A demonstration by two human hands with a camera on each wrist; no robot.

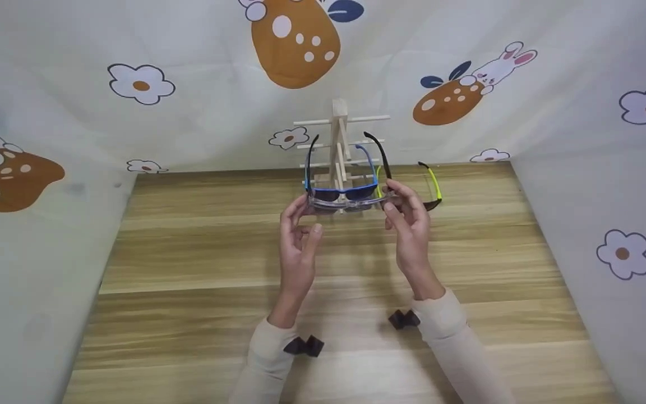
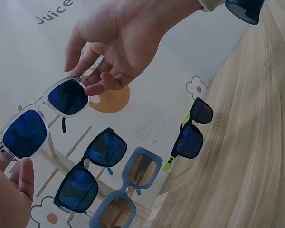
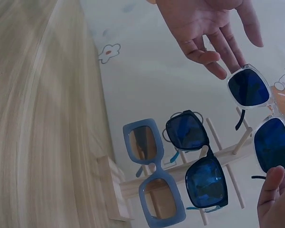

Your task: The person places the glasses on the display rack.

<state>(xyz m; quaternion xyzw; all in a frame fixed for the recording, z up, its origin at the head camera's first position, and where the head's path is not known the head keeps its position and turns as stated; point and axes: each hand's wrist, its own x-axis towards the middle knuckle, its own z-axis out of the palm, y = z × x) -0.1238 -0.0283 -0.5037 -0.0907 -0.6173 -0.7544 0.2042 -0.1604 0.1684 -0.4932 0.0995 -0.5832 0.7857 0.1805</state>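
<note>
Clear-framed sunglasses (image 1: 351, 204) with dark blue lenses are spread open at the front of a wooden display rack (image 1: 338, 134). My right hand (image 1: 413, 224) pinches their right end near the hinge, thumb in front and fingers behind. At the other end, fingers of my left hand (image 1: 298, 252) touch the hinge side, while its thumb stands apart from the frame. Black-and-blue sunglasses (image 3: 206, 183) sit on the rack just below the clear pair. Lower still are thick-framed light blue sunglasses (image 3: 154, 167) with brown lenses.
Black sunglasses with yellow-green temples (image 1: 436, 185) rest on the wooden table (image 1: 199, 258), right of the rack. Bare wooden pegs (image 1: 370, 118) stick out from the rack's top. A patterned cloth (image 1: 199, 129) hangs behind and along both sides. Black wrist cameras (image 1: 303, 346) sit at both cuffs.
</note>
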